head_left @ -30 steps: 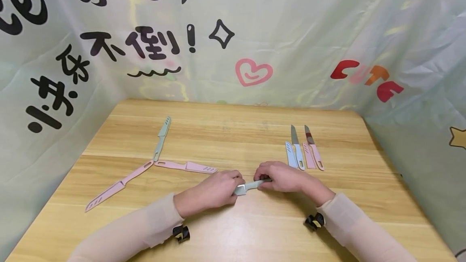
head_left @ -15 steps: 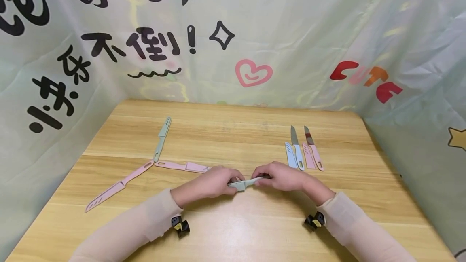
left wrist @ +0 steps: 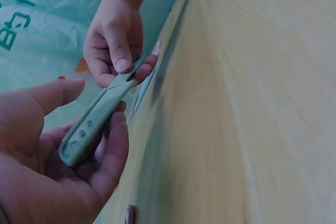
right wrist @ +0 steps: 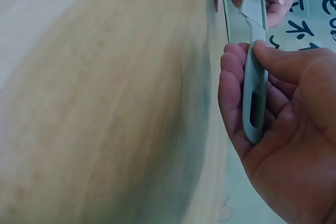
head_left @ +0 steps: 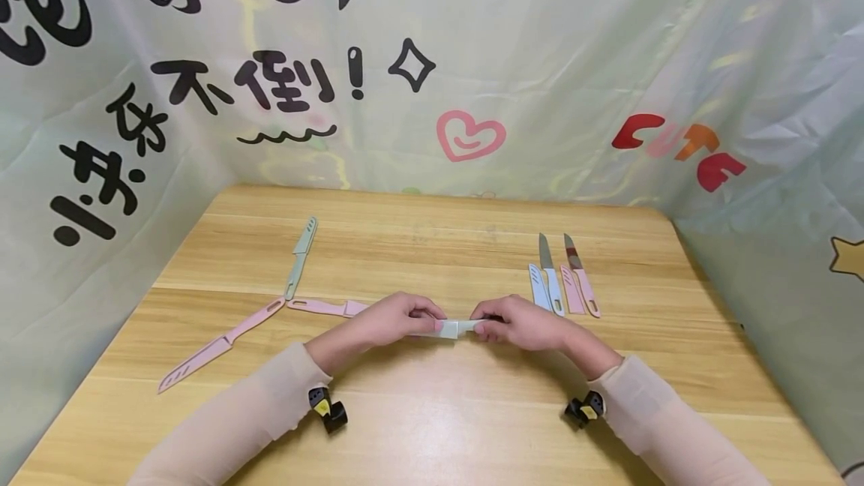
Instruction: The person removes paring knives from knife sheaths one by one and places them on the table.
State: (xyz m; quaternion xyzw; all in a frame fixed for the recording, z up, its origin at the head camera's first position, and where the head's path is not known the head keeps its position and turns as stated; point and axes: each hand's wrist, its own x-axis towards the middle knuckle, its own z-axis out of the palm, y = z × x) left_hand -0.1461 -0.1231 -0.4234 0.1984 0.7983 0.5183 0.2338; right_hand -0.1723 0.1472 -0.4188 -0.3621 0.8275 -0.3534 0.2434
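Observation:
A pale green fruit knife is held between both hands, raised slightly above the table, its blade covered by a matching green sheath. My right hand grips the handle, thumb on top and fingers curled beneath, as the right wrist view shows. Around the sheath curl the fingers of my left hand; its thumb stands off the sheath in the left wrist view. Sheath and handle meet in line, and no bare blade shows between them. The sheath's tip is hidden by the left hand in the head view.
On the left lie a sheathed green knife and two sheathed pink knives, one slanting and one partly behind my left hand. At right, an unsheathed blue knife and pink knife lie beside their sheaths.
The left hand has moved a little left and away from the body, and the knife has turned more level. The sheath's mouth now shows clearly between the hands. The right hand barely moved.

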